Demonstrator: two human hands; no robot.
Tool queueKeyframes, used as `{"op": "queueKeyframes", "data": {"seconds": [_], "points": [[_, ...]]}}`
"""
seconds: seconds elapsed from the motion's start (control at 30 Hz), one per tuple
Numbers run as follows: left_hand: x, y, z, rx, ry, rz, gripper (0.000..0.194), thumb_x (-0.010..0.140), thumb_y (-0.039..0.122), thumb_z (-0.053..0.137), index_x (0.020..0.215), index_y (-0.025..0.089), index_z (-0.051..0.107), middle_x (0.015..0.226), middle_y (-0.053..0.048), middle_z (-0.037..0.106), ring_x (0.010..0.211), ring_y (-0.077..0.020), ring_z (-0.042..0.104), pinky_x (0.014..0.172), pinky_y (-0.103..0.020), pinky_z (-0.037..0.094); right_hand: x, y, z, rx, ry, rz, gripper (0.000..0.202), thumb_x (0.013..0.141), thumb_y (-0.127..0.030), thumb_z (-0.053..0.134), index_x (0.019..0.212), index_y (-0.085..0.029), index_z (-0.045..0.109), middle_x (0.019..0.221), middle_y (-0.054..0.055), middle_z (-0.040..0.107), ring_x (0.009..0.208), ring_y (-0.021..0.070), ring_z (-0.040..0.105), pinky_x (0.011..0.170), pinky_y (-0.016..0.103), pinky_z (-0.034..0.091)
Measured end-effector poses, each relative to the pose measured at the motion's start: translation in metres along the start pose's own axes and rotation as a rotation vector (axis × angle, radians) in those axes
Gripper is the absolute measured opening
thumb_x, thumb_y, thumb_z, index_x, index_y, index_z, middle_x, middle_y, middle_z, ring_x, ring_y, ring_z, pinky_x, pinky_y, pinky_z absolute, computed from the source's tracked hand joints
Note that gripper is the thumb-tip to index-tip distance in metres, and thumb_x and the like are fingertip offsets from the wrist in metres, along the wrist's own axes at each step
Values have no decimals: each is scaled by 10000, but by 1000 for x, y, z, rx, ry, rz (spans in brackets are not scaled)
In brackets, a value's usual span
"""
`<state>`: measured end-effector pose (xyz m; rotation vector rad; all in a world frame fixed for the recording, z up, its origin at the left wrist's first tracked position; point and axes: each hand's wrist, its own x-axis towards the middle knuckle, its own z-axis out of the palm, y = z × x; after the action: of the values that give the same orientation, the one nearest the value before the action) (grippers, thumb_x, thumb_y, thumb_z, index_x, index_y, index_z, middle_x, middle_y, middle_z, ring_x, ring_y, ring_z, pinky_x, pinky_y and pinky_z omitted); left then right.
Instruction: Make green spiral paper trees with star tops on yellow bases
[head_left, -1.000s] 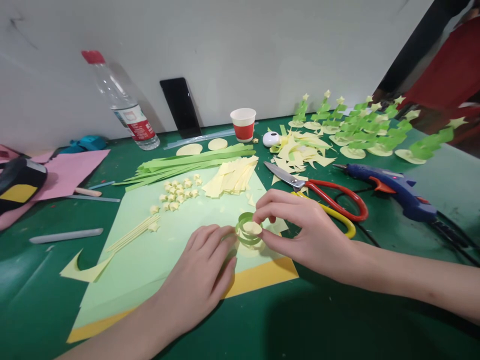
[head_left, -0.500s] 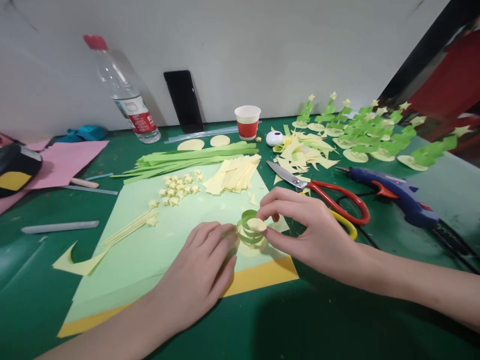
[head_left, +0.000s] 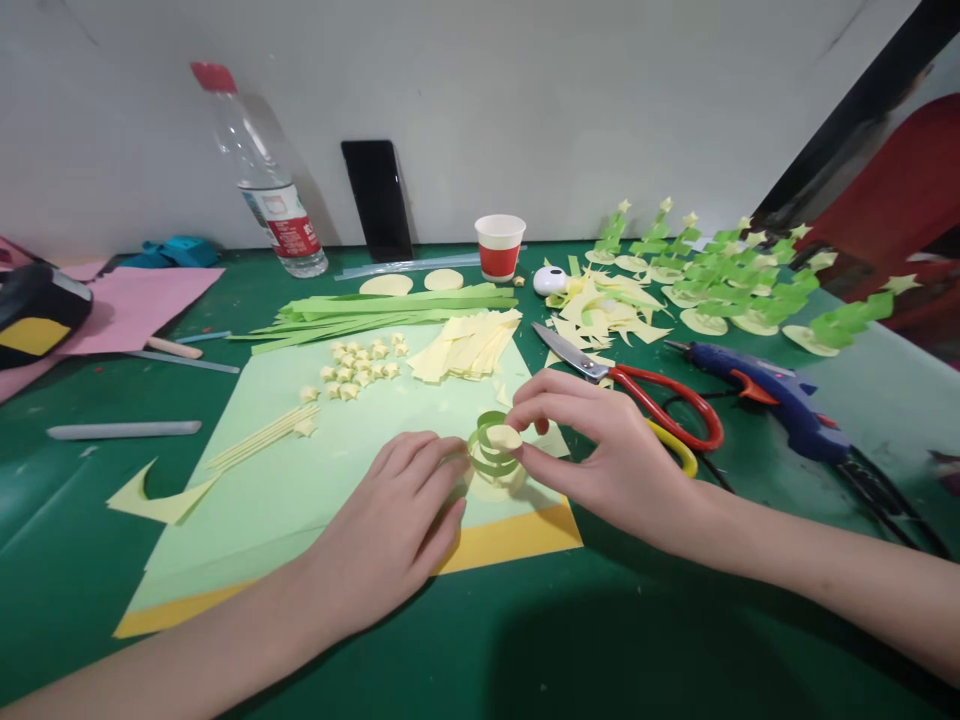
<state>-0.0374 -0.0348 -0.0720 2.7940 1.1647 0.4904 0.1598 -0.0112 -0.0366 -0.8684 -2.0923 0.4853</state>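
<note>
A green paper spiral (head_left: 490,462) stands on a pale yellow paper disc (head_left: 498,486) on the light green sheet (head_left: 360,470). My right hand (head_left: 592,450) pinches a small pale yellow paper piece (head_left: 504,438) between thumb and fingers at the top of the spiral. Against the spiral's left side rest the closed fingertips of my left hand (head_left: 409,510); the fingers hide part of what they touch. Small folded paper stars (head_left: 349,372) and thin pale strips (head_left: 262,437) lie to the left on the sheet.
Red-handled scissors (head_left: 645,390) and a blue glue gun (head_left: 772,390) lie right. Finished green spirals with stars (head_left: 750,270) stand at back right. A paper cup (head_left: 500,250), phone (head_left: 377,200), bottle (head_left: 281,210), green strips (head_left: 375,312) and yellow scraps (head_left: 607,305) are behind. A person in red is at far right.
The camera view has shifted slightly. My right hand still pinches the pale piece at the spiral, and my left hand stays beside it.
</note>
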Motion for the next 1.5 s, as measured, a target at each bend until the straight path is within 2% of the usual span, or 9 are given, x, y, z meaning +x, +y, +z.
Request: {"op": "queueKeyframes", "data": {"seconds": [0.33,0.63,0.87,1.0,1.5], "points": [[-1,-1,2,-4,-9,4,219,892,189,365,1043,138,515,1056,-93,567,1012,-240,434,859,-386,393,1,0,-1,17,-9,-14,90,741,-68,522,705,-119,585,722,38,578,624,80,501,554,186,445],[1,0,0,-28,-12,13,223,892,163,370,1069,139,503,1077,-95,550,1002,-235,414,847,-392,383,-1,1,-1,4,-17,-10,101,752,-84,510,719,-149,579,730,25,576,612,88,502,542,213,452],[0,0,-6,-106,26,152,206,872,119,391,940,177,576,965,-58,588,944,-207,438,861,-367,359,0,3,-2,-22,-26,-24,104,754,-88,502,708,-138,581,723,29,571,601,85,486,543,216,445],[1,1,-6,-92,17,172,227,872,138,416,997,204,593,920,-49,607,888,-202,467,853,-374,368,0,4,-2,-37,-29,2,117,756,-100,487,702,-157,574,725,22,567,602,92,487,549,236,447],[-1,-1,-4,-84,-21,173,250,883,143,403,1032,213,590,960,-59,589,922,-213,449,837,-365,369,1,5,-4,-25,-51,10,126,739,-81,494,698,-165,578,736,17,568,610,89,488,556,229,446]]}}
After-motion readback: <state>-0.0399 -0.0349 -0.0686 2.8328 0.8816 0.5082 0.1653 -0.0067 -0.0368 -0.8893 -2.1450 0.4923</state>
